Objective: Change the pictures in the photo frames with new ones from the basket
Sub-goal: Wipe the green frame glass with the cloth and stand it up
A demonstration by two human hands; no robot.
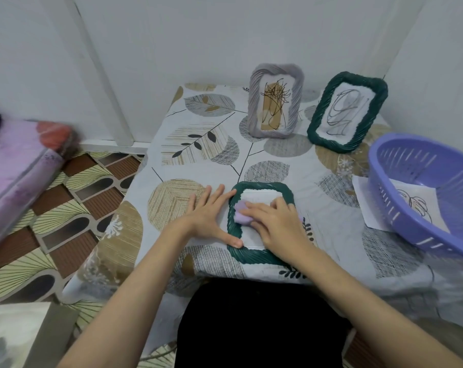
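Observation:
A dark green woven photo frame (261,257) lies flat near the table's front edge. My left hand (211,217) rests flat beside it, fingers straight, with the thumb on the frame's left rim. My right hand (275,224) presses a lilac cloth (241,212) onto the white panel inside the frame. Two more frames stand at the back: a grey one (275,99) with a brown scribbled picture and a green one (347,112) with a grey scribbled picture. A purple plastic basket (421,166) at the right holds a sheet with a line drawing (417,204).
The table carries a leaf-patterned cloth (198,144) and stands in a corner between white walls. A white sheet (363,195) pokes out from under the basket. A pink bundle (20,160) sits left over the patterned floor (73,208).

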